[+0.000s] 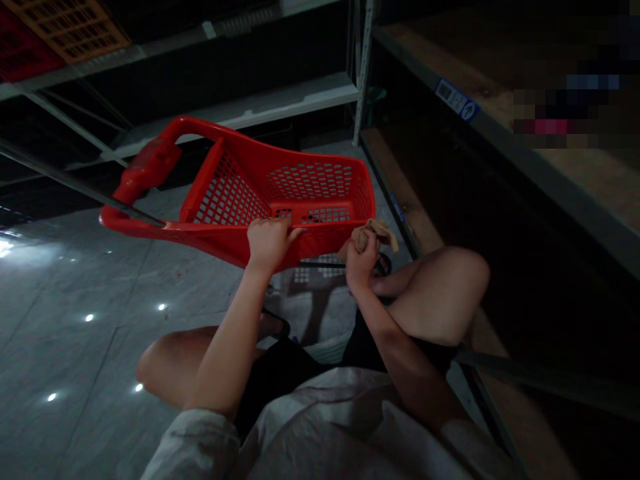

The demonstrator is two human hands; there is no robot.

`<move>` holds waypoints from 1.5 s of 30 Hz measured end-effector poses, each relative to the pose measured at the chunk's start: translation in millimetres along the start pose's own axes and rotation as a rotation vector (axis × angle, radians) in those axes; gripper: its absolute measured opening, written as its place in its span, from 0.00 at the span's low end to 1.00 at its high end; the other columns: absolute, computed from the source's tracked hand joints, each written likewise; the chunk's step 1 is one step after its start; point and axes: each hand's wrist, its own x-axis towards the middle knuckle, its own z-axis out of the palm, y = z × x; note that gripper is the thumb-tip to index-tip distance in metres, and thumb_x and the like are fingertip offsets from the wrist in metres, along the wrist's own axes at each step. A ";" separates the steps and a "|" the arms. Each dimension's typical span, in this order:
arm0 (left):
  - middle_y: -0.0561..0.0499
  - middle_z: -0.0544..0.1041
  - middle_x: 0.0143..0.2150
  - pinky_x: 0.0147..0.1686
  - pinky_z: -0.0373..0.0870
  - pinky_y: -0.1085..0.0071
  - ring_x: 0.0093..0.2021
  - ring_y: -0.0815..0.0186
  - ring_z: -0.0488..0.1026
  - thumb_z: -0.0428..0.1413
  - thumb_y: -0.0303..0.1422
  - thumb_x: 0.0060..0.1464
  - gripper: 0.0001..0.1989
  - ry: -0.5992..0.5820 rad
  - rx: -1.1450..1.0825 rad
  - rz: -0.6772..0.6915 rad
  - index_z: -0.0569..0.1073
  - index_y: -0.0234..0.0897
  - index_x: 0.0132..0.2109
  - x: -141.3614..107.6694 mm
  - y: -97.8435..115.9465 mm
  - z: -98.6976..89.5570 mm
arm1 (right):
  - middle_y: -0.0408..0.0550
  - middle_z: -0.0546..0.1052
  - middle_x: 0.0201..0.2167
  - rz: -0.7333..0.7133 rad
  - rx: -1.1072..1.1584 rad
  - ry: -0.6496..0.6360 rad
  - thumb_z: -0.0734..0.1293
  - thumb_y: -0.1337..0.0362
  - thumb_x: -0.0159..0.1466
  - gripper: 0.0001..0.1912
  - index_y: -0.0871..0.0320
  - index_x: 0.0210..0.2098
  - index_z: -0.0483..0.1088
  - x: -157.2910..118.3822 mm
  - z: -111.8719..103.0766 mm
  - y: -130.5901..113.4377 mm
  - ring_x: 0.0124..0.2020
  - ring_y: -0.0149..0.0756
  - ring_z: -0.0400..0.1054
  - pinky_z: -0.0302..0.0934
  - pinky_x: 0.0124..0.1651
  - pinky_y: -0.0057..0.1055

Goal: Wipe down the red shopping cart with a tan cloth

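I've got the left hand [270, 243] clenched on the near rim of a red plastic shopping basket [310, 180], held tilted above the tiled floor [85, 360]. The right hand [361, 263] grips a crumpled tan scrap [374, 233] just beside the basket's right end.

Red perforated plastic shopping basket [310, 181], tilted, handle toward far left. Left hand [270, 243] grips near rim; right hand [361, 263] clutches crumpled tan material [375, 233].

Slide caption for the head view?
Left hand grips a red plastic basket; right hand clutches crumpled tan material.
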 end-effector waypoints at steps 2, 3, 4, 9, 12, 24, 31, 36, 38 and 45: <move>0.37 0.83 0.36 0.38 0.64 0.58 0.38 0.49 0.80 0.46 0.56 0.67 0.29 0.036 -0.002 -0.001 0.81 0.39 0.39 1.8 10.8 2.6 | 0.54 0.74 0.49 -0.032 0.017 -0.035 0.65 0.62 0.57 0.17 0.53 0.47 0.70 2.5 3.1 -1.5 0.55 0.44 0.68 0.60 0.63 0.46; 0.38 0.83 0.36 0.38 0.64 0.59 0.37 0.50 0.80 0.46 0.55 0.67 0.28 0.055 0.001 -0.001 0.81 0.39 0.39 2.4 16.0 3.8 | 0.54 0.75 0.48 -0.023 0.024 -0.078 0.66 0.62 0.57 0.16 0.54 0.45 0.70 1.0 5.5 1.6 0.54 0.44 0.68 0.61 0.63 0.46; 0.38 0.83 0.35 0.37 0.64 0.59 0.37 0.51 0.79 0.46 0.55 0.67 0.28 0.070 0.007 0.000 0.81 0.39 0.39 2.8 21.0 4.9 | 0.53 0.76 0.45 -0.007 0.030 -0.126 0.66 0.62 0.56 0.14 0.54 0.43 0.70 -1.5 8.3 6.7 0.52 0.44 0.69 0.62 0.61 0.46; 0.38 0.83 0.34 0.36 0.64 0.60 0.36 0.51 0.79 0.45 0.53 0.69 0.27 0.077 0.027 0.016 0.80 0.38 0.41 2.4 40.9 3.5 | 0.47 0.74 0.32 0.084 0.035 -0.181 0.67 0.59 0.55 0.08 0.55 0.34 0.68 -2.0 16.6 26.1 0.39 0.41 0.69 0.67 0.53 0.44; 0.38 0.83 0.37 0.35 0.64 0.61 0.37 0.50 0.80 0.46 0.52 0.69 0.25 0.017 0.021 0.043 0.79 0.38 0.44 1.5 48.6 -1.5 | 0.49 0.73 0.36 0.083 0.041 -0.129 0.66 0.54 0.60 0.12 0.56 0.36 0.69 17.9 12.8 10.1 0.43 0.42 0.67 0.64 0.57 0.44; 0.38 0.82 0.42 0.38 0.66 0.61 0.40 0.50 0.80 0.50 0.46 0.69 0.18 -0.043 0.012 0.065 0.76 0.37 0.48 -3.6 51.2 -7.3 | 0.54 0.71 0.47 0.103 0.174 0.253 0.62 0.63 0.56 0.18 0.57 0.47 0.65 62.8 9.9 -10.1 0.50 0.42 0.67 0.60 0.62 0.44; 0.39 0.83 0.42 0.39 0.68 0.63 0.41 0.53 0.81 0.52 0.41 0.69 0.14 -0.068 0.037 0.047 0.76 0.36 0.48 -5.0 54.5 -10.0 | 0.49 0.74 0.42 -0.055 0.155 0.151 0.64 0.64 0.59 0.10 0.56 0.41 0.70 25.5 12.9 -49.5 0.46 0.39 0.69 0.63 0.57 0.39; 0.40 0.82 0.43 0.39 0.69 0.63 0.43 0.51 0.81 0.54 0.38 0.68 0.12 -0.076 0.027 0.050 0.75 0.36 0.49 -6.7 54.1 -11.7 | 0.48 0.72 0.41 -0.143 0.120 -0.060 0.63 0.64 0.62 0.08 0.55 0.40 0.71 -16.2 18.7 -52.7 0.46 0.37 0.69 0.63 0.56 0.37; 0.40 0.83 0.42 0.40 0.69 0.63 0.43 0.51 0.81 0.54 0.39 0.68 0.12 -0.056 0.008 0.059 0.75 0.36 0.48 -7.9 52.8 -10.2 | 0.48 0.73 0.41 -0.136 0.090 -0.007 0.63 0.64 0.61 0.09 0.55 0.41 0.70 3.9 9.7 -38.8 0.47 0.38 0.69 0.62 0.57 0.38; 0.37 0.82 0.42 0.43 0.69 0.61 0.45 0.51 0.80 0.55 0.38 0.67 0.12 -0.039 -0.040 0.055 0.76 0.33 0.48 -7.9 54.3 -7.0 | 0.48 0.70 0.43 -0.032 0.003 0.292 0.60 0.67 0.58 0.11 0.55 0.40 0.67 96.1 -18.0 -13.3 0.49 0.40 0.68 0.60 0.61 0.43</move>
